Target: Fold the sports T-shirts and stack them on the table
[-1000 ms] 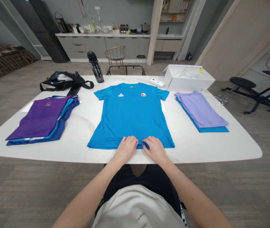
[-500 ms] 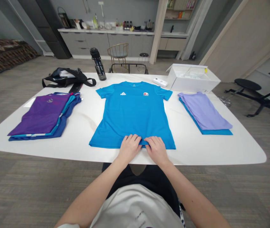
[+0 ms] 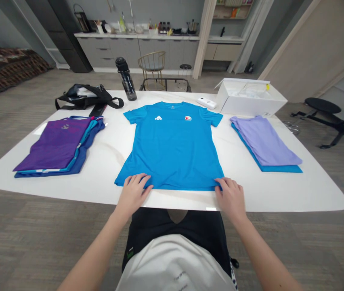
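Observation:
A blue T-shirt (image 3: 173,145) lies spread face up on the white table (image 3: 320,190), its collar away from me and its hem near the front edge. My left hand (image 3: 134,190) rests on the hem toward its left end, fingers apart. At the right hem corner is my right hand (image 3: 230,194), its thumb and fingertips at the cloth edge; whether they pinch it is too small to tell. Folded clothes with a purple one (image 3: 57,143) on top are stacked at the left. To the right, a folded lavender garment (image 3: 265,139) lies over a blue one.
Along the far side of the table are a black bag (image 3: 85,97), a dark bottle (image 3: 126,81), a small white device (image 3: 206,103) and an open white box (image 3: 250,97). A chair (image 3: 166,83) stands behind the table.
My hands have moved apart along the hem from its middle, the left one to the left and the right one to the right corner. The view has shifted slightly.

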Motion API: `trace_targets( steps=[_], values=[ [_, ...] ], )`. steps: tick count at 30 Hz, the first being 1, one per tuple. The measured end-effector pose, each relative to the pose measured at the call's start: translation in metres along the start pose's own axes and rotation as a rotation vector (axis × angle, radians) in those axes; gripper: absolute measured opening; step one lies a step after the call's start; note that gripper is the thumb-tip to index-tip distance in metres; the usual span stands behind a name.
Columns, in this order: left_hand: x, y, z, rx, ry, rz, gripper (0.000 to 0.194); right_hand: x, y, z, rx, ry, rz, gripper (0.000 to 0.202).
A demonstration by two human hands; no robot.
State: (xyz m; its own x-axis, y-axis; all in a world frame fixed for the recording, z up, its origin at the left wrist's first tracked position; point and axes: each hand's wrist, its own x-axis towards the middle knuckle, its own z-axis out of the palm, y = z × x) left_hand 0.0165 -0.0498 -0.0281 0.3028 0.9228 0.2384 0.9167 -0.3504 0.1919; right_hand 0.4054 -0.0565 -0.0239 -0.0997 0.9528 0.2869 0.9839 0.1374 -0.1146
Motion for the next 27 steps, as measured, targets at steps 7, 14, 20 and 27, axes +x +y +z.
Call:
trace_targets(
  steps=[7,14,20,27],
  values=[
    [-0.018,-0.054,-0.014,-0.074,-0.067,0.034,0.036,-0.010,0.028,0.000,0.014,0.059,-0.051,0.025],
    [-0.035,-0.094,-0.027,-0.084,-0.029,-0.041,0.037,-0.012,0.037,0.003,-0.049,0.084,0.063,0.027],
    [-0.039,-0.096,-0.020,-0.123,0.104,-0.161,0.031,-0.013,0.039,0.006,-0.039,0.034,0.121,0.027],
    [-0.031,-0.067,-0.028,-0.221,0.322,-0.376,0.020,-0.012,0.039,0.004,0.208,0.126,0.282,0.027]
  ],
)
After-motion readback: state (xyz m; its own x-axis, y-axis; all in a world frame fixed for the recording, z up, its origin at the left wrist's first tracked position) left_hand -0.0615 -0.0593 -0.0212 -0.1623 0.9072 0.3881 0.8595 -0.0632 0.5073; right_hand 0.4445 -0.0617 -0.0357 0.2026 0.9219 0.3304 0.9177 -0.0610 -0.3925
